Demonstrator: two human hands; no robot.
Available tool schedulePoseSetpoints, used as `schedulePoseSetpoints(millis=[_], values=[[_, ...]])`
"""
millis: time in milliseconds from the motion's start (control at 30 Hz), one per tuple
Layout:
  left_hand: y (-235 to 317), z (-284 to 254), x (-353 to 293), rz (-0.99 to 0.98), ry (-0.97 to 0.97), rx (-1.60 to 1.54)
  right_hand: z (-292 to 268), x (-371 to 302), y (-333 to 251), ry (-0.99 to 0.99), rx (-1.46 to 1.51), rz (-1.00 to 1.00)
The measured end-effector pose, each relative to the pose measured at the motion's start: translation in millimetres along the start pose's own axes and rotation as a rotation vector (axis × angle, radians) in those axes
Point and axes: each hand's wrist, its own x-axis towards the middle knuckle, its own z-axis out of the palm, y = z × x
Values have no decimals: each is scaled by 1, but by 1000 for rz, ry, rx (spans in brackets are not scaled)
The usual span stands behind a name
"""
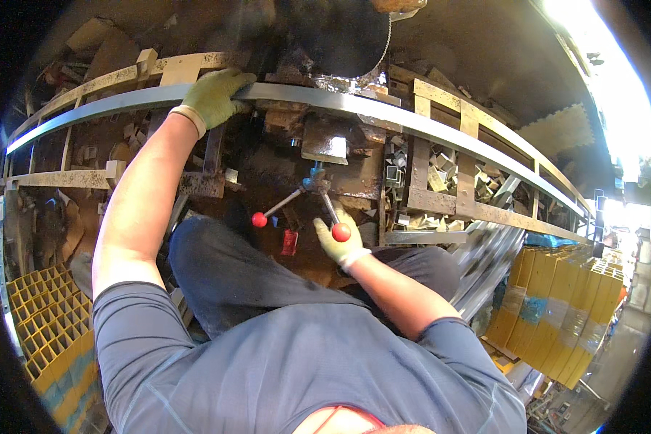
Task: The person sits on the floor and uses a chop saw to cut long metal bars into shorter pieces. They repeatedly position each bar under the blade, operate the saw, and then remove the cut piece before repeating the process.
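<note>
A long silver metal bar [405, 116] runs across the saw bench from left to right. My left hand [213, 99], in a yellow-green glove, grips the bar left of the vise [325, 145]. In front of the vise stands a handle with metal spokes and red ball knobs, one knob [259, 219] on the left. My right hand [333, 242], gloved too, is closed around the right spoke, just behind its red knob [341, 232]. Part of its fingers is hidden by the knob. Beyond the bar sits a large dark round saw guard [340, 36].
Pale support frames [470, 210] extend on both sides, with metal offcuts [441, 170] heaped between their rails. Bundled yellow tubes [557, 311] stand at the right, and more yellow tubes [50, 311] at the left. Silver lengths [488, 267] lie beside my right knee.
</note>
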Motion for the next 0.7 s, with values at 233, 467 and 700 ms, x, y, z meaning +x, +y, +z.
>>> schedulePoseSetpoints(millis=[233,467,700], values=[[8,-14,1,-34,-71,62,23,12,4,-15,63,200],[20,-20,3,-74,-120,120,124,44,-99,-207,1013,410],[5,-14,-5,-47,-46,96,20,26,-173,-489,1729,977]])
